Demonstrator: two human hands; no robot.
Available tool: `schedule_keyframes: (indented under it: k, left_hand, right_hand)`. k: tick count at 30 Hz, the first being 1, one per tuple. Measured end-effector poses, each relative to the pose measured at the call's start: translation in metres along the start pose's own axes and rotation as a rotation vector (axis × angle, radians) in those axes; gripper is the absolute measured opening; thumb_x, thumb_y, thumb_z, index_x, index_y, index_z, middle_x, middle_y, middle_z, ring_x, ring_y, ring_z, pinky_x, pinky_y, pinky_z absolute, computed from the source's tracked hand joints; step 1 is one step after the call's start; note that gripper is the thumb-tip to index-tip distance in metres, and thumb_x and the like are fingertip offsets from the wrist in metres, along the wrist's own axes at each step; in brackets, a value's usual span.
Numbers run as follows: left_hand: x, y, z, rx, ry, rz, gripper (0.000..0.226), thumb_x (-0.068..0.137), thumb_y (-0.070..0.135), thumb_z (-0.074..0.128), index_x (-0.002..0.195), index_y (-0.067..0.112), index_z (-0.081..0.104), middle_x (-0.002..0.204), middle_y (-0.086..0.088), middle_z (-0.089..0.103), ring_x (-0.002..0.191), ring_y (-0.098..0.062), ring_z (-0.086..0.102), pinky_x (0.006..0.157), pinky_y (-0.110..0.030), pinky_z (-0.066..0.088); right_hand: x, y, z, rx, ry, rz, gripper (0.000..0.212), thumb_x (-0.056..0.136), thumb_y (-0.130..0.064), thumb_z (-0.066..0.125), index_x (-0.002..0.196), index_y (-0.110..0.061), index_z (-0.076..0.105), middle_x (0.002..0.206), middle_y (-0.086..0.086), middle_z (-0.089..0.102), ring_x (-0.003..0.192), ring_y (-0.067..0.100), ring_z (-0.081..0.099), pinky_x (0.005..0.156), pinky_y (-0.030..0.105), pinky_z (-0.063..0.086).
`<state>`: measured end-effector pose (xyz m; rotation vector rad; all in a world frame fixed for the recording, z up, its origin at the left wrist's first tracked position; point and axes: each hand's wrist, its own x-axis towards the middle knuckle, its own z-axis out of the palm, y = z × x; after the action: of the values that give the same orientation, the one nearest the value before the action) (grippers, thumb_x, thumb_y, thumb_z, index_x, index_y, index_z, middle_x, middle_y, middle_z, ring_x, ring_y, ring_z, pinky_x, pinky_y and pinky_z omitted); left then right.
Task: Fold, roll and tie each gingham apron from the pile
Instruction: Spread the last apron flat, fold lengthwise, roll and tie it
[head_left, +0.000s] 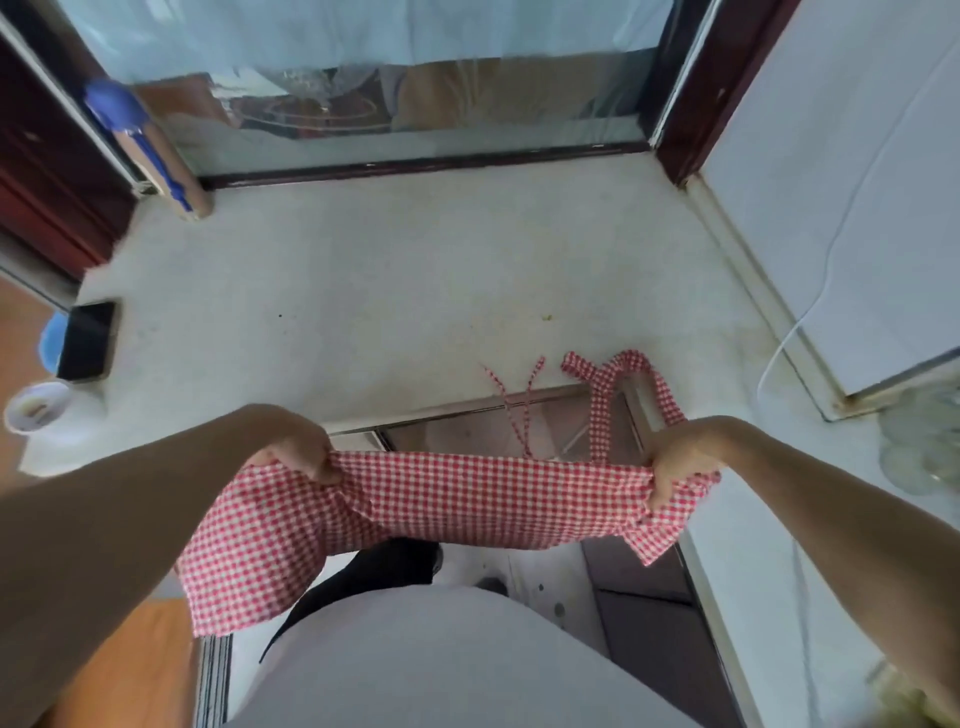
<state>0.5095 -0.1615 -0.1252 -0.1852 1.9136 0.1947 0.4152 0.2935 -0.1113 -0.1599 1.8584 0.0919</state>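
White counter (415, 291) runs back to a glass door w/ dark red frame; a phone (88, 340) lies at its left edge, a paper cup (36, 408) nearer the corner, and a white cable (810, 291) trails down the right wall.

Red gingham apron (457, 499) is held stretched in the air, just off the counter's near edge, btwn both hands. Left hand (301, 449) has its fingers curled tight round a bunched corner; right hand (680, 462) grips the opposite end the same way, thumb over the cloth. Neck loop (631, 384) and thin ties (522, 410) are draped fwd onto the counter rim. A loose panel hangs down below the left hand (past the person's front).

Judged step: spreading the apron before the first fold. No pile is seen in view.

To do it well:
- Cloth should be kept taut btwn the grips so edges line up.
- It should be laid flat on the counter, not folded mid-air.
- Hanging panel should be brought up first, else the fold goes skewed.
- Ties should be kept free and outside the folds, as they're needed last for tying.
- Bunched corners should be smoothed out once the cloth is down.
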Motion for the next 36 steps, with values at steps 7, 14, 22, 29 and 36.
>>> schedule_keyframes:
  k: [7, 14, 22, 29, 36]
  left_hand:
    - [-0.002, -0.006, -0.007, -0.104, 0.008, -0.06, 0.056, 0.093, 0.05, 0.06, 0.128, 0.007, 0.059, 0.126, -0.008, 0.062, 0.116, -0.028, 0.059, 0.101, -0.038, 0.047]
    - [0.019, -0.036, -0.016, -0.047, 0.321, -0.022, 0.057, 0.094, 0.064, 0.043, 0.087, 0.01, 0.061, 0.074, 0.002, 0.06, 0.068, -0.015, 0.059, 0.074, -0.028, 0.049]
    - [0.051, -0.08, -0.098, -0.177, 0.4, -0.008, 0.047, 0.092, 0.059, 0.053, 0.081, 0.014, 0.06, 0.077, 0.002, 0.061, 0.07, -0.015, 0.06, 0.067, -0.027, 0.046]
    - [0.09, -0.116, -0.173, -0.189, 0.453, 0.001, 0.042, 0.086, 0.051, 0.068, 0.083, 0.009, 0.068, 0.073, 0.002, 0.062, 0.071, -0.018, 0.061, 0.061, -0.026, 0.045]
    - [0.125, -0.125, -0.232, -0.116, 0.384, 0.017, 0.052, 0.09, 0.053, 0.062, 0.121, 0.012, 0.066, 0.119, -0.006, 0.066, 0.108, -0.023, 0.062, 0.089, -0.03, 0.049]
  right_hand:
    - [-0.006, -0.007, -0.012, 0.275, -0.068, 0.024, 0.036, 0.084, -0.007, 0.076, 0.117, -0.011, 0.062, 0.126, 0.009, 0.065, 0.123, 0.032, 0.056, 0.113, 0.049, 0.041]
    - [0.017, -0.029, -0.045, 0.212, 0.318, -0.117, 0.013, 0.08, -0.013, 0.073, 0.091, -0.006, 0.073, 0.085, 0.001, 0.068, 0.081, 0.016, 0.062, 0.08, 0.032, 0.052]
    - [0.049, -0.079, -0.149, 0.479, 0.604, -0.204, 0.04, 0.081, 0.003, 0.051, 0.051, -0.016, 0.032, 0.053, 0.0, 0.027, 0.054, 0.016, 0.021, 0.049, 0.03, 0.017]
    - [0.08, -0.107, -0.232, 0.224, 0.583, -0.172, 0.044, 0.084, -0.057, 0.07, 0.067, -0.017, 0.06, 0.064, -0.002, 0.061, 0.064, 0.018, 0.059, 0.054, 0.025, 0.036]
    - [0.11, -0.105, -0.28, 0.307, 0.443, -0.008, 0.058, 0.073, -0.069, 0.073, 0.08, -0.012, 0.064, 0.074, 0.003, 0.066, 0.067, 0.017, 0.06, 0.059, 0.026, 0.04]
